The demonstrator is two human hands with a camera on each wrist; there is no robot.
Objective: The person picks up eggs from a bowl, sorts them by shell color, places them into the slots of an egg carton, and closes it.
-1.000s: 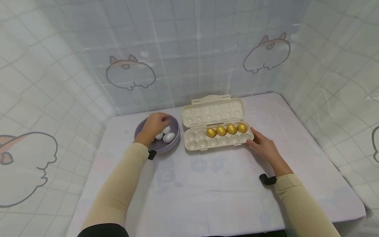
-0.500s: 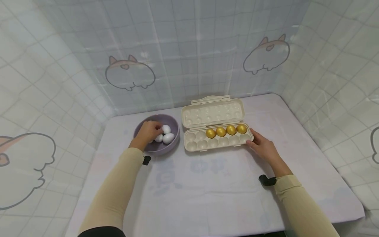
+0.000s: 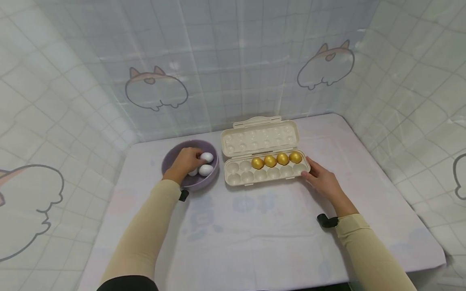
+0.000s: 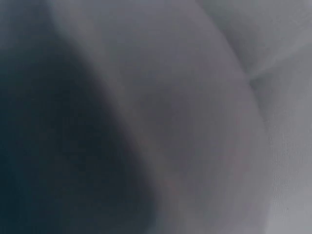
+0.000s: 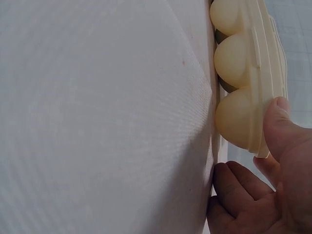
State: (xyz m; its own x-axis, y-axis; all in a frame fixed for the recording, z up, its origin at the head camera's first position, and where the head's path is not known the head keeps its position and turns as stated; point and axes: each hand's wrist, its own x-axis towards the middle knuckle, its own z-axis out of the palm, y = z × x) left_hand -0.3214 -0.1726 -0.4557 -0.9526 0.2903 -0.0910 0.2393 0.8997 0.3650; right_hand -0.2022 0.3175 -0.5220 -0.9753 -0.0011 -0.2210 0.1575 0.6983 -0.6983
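With our left hand [image 3: 185, 161] we reach into the bowl [image 3: 198, 186], fingertips at a white egg [image 3: 208, 157]; we cannot tell whether they clamp it. Two other white eggs [image 3: 205, 170] show nearby inside. With our right hand [image 3: 324, 184] we pinch the carton [image 3: 267, 181] at its right end, thumb on the rim. Four gold eggs [image 3: 270, 161] fill the right of its back row, under our open lid [image 3: 260, 138].

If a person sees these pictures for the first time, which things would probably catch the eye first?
Probably the four shiny golden eggs, filling the right end of the back row in the open egg carton. Next, the purple bowl to the carton's left, where the left hand reaches in among white eggs.
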